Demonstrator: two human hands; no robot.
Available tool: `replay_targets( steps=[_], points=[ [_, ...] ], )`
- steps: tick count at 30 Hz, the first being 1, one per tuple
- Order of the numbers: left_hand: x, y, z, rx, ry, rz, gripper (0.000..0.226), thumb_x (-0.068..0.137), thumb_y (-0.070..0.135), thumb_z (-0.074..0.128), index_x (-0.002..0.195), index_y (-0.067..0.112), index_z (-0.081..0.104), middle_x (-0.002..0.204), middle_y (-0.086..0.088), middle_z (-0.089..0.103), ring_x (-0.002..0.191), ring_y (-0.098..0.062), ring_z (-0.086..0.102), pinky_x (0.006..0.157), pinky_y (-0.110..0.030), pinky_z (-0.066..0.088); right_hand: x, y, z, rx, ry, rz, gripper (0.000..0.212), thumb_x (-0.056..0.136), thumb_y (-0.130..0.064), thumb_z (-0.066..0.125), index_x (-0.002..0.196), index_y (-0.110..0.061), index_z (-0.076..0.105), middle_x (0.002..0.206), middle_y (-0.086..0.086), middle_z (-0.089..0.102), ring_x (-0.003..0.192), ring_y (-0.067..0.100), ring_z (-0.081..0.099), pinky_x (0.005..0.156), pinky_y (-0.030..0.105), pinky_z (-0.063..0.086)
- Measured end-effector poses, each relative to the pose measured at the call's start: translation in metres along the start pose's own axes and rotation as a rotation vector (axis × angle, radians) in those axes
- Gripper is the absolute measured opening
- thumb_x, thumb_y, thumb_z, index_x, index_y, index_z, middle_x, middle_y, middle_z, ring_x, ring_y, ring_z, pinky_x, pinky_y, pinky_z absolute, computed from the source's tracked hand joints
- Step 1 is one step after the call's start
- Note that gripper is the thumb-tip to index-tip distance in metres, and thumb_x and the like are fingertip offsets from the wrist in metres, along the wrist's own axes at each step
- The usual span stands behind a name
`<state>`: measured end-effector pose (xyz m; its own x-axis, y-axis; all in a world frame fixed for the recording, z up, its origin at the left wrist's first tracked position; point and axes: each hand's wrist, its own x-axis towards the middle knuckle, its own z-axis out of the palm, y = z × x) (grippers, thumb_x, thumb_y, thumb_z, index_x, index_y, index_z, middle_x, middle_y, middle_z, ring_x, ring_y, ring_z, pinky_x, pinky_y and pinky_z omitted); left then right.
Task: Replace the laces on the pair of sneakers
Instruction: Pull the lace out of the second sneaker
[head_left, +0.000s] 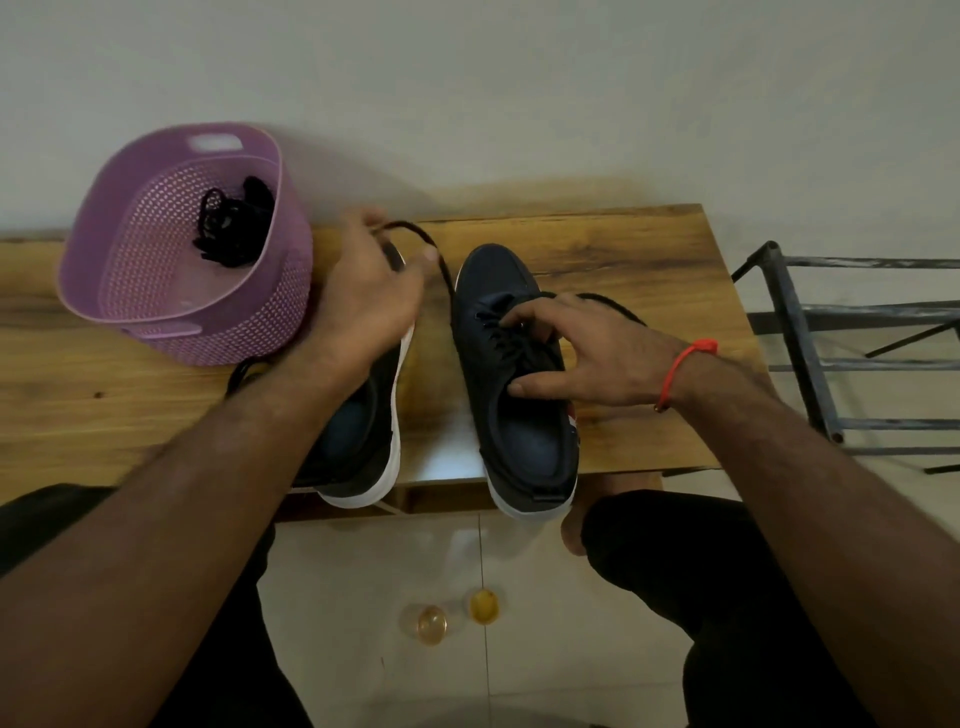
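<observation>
Two dark navy sneakers (511, 374) with white soles and black laces (441, 260) stand on a desk (623, 249) of warm brown wood grain, beside a lilac basket (130, 291) with a perforated lattice pattern holding a black lace bundle (234, 223), while a red-orange wrist cord (680, 364) and a dark grey metal rack (810, 338) show at right.

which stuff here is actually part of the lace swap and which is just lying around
Part of the job:
- right sneaker
- left sneaker
- black lace pinched by the left hand
- right hand on the right sneaker's lacing
- purple basket holding a bundle of black laces

Just lying about:
- metal rack
- two small round things on the floor
</observation>
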<state>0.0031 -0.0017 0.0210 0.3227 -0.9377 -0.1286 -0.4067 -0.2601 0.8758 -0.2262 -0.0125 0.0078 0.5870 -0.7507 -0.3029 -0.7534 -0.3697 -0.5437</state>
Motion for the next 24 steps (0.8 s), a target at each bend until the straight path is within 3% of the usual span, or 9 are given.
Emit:
replay_targets(
  steps=[1, 3, 7, 12, 18, 22, 24],
  points=[
    [-0.006, -0.002, 0.005, 0.148, -0.066, 0.083, 0.069, 0.097, 0.027, 0.066, 0.152, 0.021, 0.026, 0.155, -0.004, 0.039, 0.14, -0.026, 0.042, 0.112, -0.046, 0.042, 0.0, 0.0, -0.001, 0.003, -0.002, 0.001, 0.072, 0.082, -0.056, 0.07, 0.144, -0.037, 0.039, 0.12, -0.009, 0.043, 0.116, 0.013, 0.045, 0.102, 0.034, 0.042],
    [-0.019, -0.003, 0.016, 0.371, -0.147, 0.266, 0.081, 0.094, 0.027, 0.069, 0.157, 0.029, 0.019, 0.164, -0.005, 0.021, 0.148, -0.035, 0.024, 0.117, -0.056, 0.027, -0.001, 0.001, -0.004, 0.009, -0.005, 0.0, 0.068, 0.086, -0.053, 0.068, 0.145, -0.036, 0.04, 0.123, -0.006, 0.049, 0.116, 0.012, 0.048, 0.1, 0.032, 0.043],
    [-0.024, -0.003, 0.019, 0.53, -0.373, 0.395, 0.035, 0.1, 0.037, 0.058, 0.134, 0.044, 0.055, 0.16, 0.009, 0.032, 0.147, -0.028, 0.021, 0.114, -0.061, 0.018, -0.006, 0.003, -0.011, 0.143, 0.002, -0.013, 0.046, 0.091, -0.045, 0.064, 0.134, -0.033, 0.054, 0.12, -0.009, 0.061, 0.112, 0.004, 0.056, 0.085, 0.015, 0.044],
    [-0.021, -0.005, 0.02, 0.509, -0.422, 0.448, 0.016, 0.095, 0.035, 0.066, 0.108, 0.042, 0.07, 0.138, 0.018, 0.055, 0.139, -0.017, 0.04, 0.113, -0.064, 0.025, -0.006, 0.007, -0.014, 0.18, 0.063, 0.001, 0.018, 0.095, -0.028, 0.065, 0.113, -0.028, 0.065, 0.111, -0.012, 0.065, 0.107, 0.0, 0.059, 0.084, 0.014, 0.047],
    [-0.021, -0.006, 0.021, 0.469, -0.418, 0.483, 0.009, 0.094, 0.036, 0.067, 0.101, 0.036, 0.071, 0.117, 0.016, 0.064, 0.122, -0.014, 0.055, 0.108, -0.059, 0.039, -0.003, 0.008, -0.008, 0.12, 0.133, -0.029, 0.008, 0.093, -0.025, 0.067, 0.1, -0.027, 0.064, 0.102, -0.014, 0.065, 0.101, 0.003, 0.061, 0.08, 0.012, 0.046],
    [-0.02, -0.008, 0.023, 0.473, -0.407, 0.514, 0.006, 0.095, 0.039, 0.065, 0.099, 0.036, 0.068, 0.115, 0.016, 0.064, 0.118, -0.013, 0.055, 0.107, -0.056, 0.037, -0.002, 0.009, -0.007, 0.107, 0.155, -0.033, 0.01, 0.095, -0.022, 0.063, 0.1, -0.03, 0.062, 0.103, -0.014, 0.065, 0.103, 0.005, 0.061, 0.084, 0.019, 0.05],
    [-0.02, -0.01, 0.024, 0.547, -0.386, 0.559, 0.005, 0.096, 0.042, 0.059, 0.097, 0.04, 0.063, 0.113, 0.019, 0.062, 0.114, -0.008, 0.05, 0.103, -0.047, 0.031, -0.002, 0.009, -0.007, 0.095, 0.162, -0.037, 0.018, 0.097, -0.019, 0.06, 0.108, -0.032, 0.062, 0.108, -0.011, 0.065, 0.105, 0.007, 0.06, 0.088, 0.025, 0.051]
  ],
)
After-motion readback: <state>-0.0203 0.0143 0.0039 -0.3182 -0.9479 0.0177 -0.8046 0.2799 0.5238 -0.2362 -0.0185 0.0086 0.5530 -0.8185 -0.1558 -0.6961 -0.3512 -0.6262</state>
